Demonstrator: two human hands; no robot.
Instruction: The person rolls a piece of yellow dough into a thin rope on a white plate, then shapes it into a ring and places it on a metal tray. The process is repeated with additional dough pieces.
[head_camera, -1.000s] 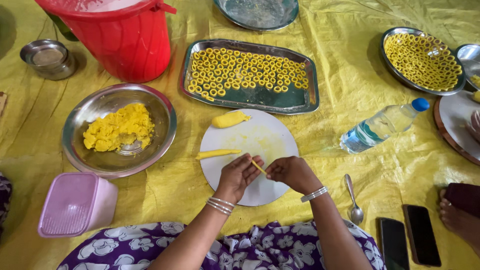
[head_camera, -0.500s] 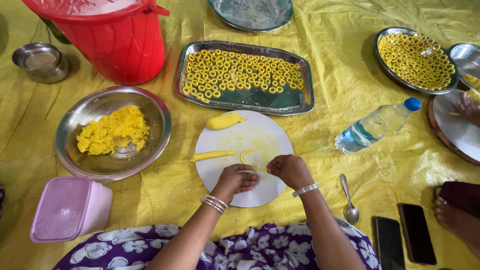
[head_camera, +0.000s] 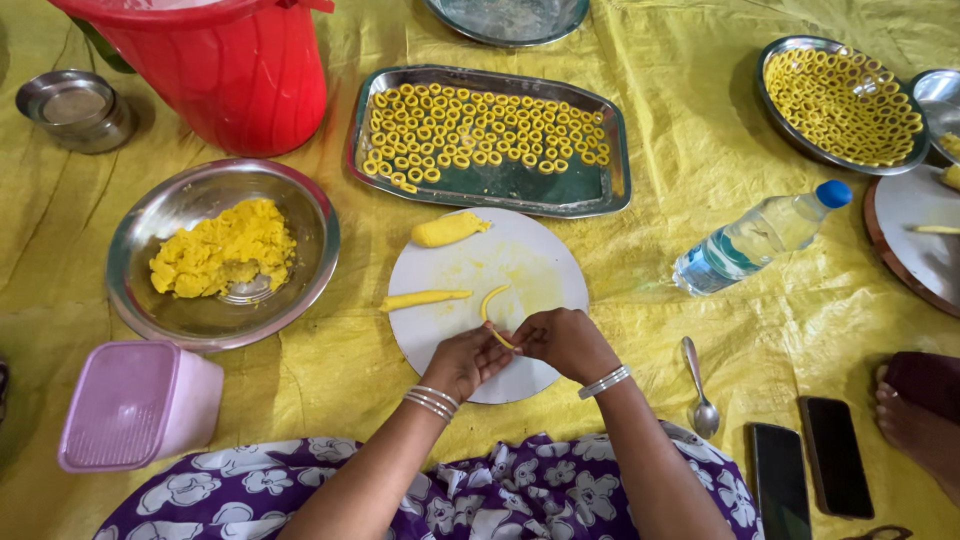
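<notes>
I see my left hand (head_camera: 465, 360) and my right hand (head_camera: 565, 342) close together over the near side of a round white board (head_camera: 530, 250). Both hands pinch one thin yellow dough strip (head_camera: 490, 305). The grip of each hand is closed on its near end, and the far end curls up and away across the board. A second dough strip (head_camera: 425, 298) lies flat on the board's left side, and a fat dough lump (head_camera: 450, 229) sits at the board's far edge.

The board rests on a yellow sheet (head_camera: 660, 260). Left of it is a steel bowl (head_camera: 310, 210) with crumbly yellow dough (head_camera: 222, 248). Just past the board is a steel tray (head_camera: 610, 150) full of little dough rings (head_camera: 480, 125). A water bottle (head_camera: 760, 235) lies to the right, and a spoon (head_camera: 700, 385) sits near my right arm. A pink box (head_camera: 135, 405) is at my left.
</notes>
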